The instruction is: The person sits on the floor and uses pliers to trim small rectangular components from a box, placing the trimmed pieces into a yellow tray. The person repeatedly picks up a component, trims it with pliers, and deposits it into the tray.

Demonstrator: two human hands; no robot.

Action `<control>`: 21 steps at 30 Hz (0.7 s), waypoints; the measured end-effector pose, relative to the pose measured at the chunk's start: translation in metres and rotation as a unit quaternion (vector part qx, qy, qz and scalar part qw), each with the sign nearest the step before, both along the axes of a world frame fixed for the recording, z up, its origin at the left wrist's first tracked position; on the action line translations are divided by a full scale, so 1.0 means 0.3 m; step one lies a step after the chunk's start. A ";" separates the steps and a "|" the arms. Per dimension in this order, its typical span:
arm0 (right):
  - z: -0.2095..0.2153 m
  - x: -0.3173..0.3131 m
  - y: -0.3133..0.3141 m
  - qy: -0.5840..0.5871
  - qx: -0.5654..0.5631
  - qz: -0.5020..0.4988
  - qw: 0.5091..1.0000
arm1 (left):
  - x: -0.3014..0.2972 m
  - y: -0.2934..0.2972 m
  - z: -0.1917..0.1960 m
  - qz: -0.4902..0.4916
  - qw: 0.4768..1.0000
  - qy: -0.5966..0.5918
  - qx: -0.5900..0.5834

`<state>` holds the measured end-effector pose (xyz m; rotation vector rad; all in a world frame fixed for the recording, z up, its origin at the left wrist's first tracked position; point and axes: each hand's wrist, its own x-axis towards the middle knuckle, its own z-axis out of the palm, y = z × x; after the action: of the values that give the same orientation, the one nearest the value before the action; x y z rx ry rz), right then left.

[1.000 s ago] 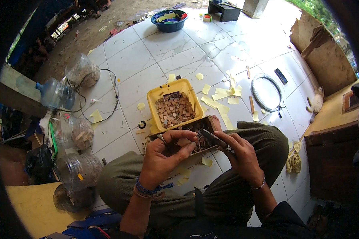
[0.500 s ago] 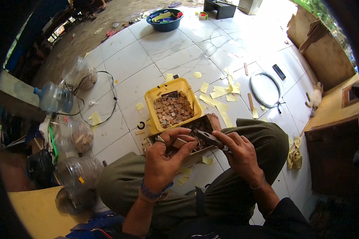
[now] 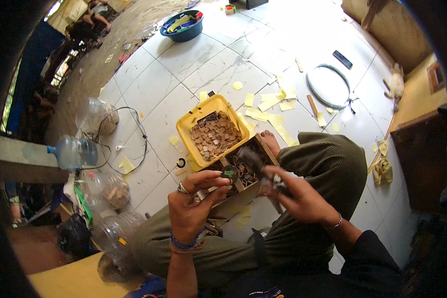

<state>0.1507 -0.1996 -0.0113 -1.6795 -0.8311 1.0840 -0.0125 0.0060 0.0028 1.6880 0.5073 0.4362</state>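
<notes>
My left hand (image 3: 191, 208) pinches a small dark piece with a green patch (image 3: 229, 174) between thumb and fingertips. In my right hand (image 3: 303, 198) are dark-jawed pliers (image 3: 251, 160), blurred by motion, their head to the right of the piece and apart from it. Beneath both hands stands a divided wooden box (image 3: 268, 149) with small dark bits inside, partly hidden by the hands. Just beyond the box sits a yellow plastic tub (image 3: 184, 126) full of small square brown chips (image 3: 214, 136).
Yellow paper scraps (image 3: 283, 130), a wire coil (image 3: 310, 87) and a dark phone-like object (image 3: 342, 59) lie on the white tiles. Plastic bottles (image 3: 77, 151) line the left. A blue basin (image 3: 184, 35) stands far off. A cat (image 3: 395, 83) lies at right.
The pliers have swung away from the left hand's fingertips and blur. The left hand has turned; its pinched piece now shows a dark face with green, where a brown square showed before. The view has shifted.
</notes>
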 end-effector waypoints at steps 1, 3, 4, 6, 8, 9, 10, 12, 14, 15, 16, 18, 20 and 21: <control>-0.001 -0.004 0.003 0.031 -0.013 -0.065 0.997 | 0.011 0.005 -0.005 -0.002 0.999 0.012 0.043; 0.004 0.012 -0.004 0.078 0.100 -0.138 0.982 | 0.042 0.018 -0.030 -0.006 0.986 0.042 0.162; 0.012 0.024 -0.017 0.112 0.089 -0.167 0.976 | 0.068 0.020 -0.057 -0.004 0.982 0.015 0.190; 0.027 0.036 -0.027 0.175 0.084 -0.227 0.954 | 0.102 0.007 -0.123 -0.027 0.977 0.057 0.206; 0.035 0.040 -0.018 0.233 0.093 -0.289 0.924 | 0.148 -0.003 -0.222 -0.065 0.981 0.083 0.164; 0.039 0.045 -0.014 0.255 0.084 -0.301 0.915 | 0.186 -0.002 -0.289 -0.088 0.966 0.103 0.221; 0.043 0.048 -0.011 0.281 0.072 -0.310 0.905 | 0.223 0.002 -0.360 -0.109 0.947 0.109 0.282; 0.053 0.058 -0.013 0.333 0.064 -0.301 0.892 | 0.262 0.042 -0.491 -0.115 0.924 0.168 0.323; 0.067 0.070 -0.034 0.379 0.057 -0.276 0.882 | 0.305 0.112 -0.630 -0.083 0.923 0.250 0.281; 0.076 0.077 -0.043 0.392 0.068 -0.267 0.878 | 0.335 0.172 -0.696 -0.069 0.931 0.267 0.239; 0.085 0.083 -0.049 0.405 0.065 -0.265 0.873 | 0.353 0.226 -0.759 -0.036 0.932 0.299 0.200; 0.093 0.088 -0.050 0.426 0.073 -0.266 0.862 | 0.377 0.335 -0.878 -0.015 0.940 0.266 0.211; 0.078 0.093 -0.038 0.414 0.059 -0.265 0.869 | 0.422 0.434 -0.987 -0.054 0.900 0.358 0.241; 0.073 0.095 -0.035 0.413 0.047 -0.257 0.873 | 0.442 0.466 -1.035 -0.077 0.878 0.404 0.244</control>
<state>0.1791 -0.2102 0.0106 -1.0729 0.1194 1.1869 0.1201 0.1457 -0.3078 2.3699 0.9054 -0.3300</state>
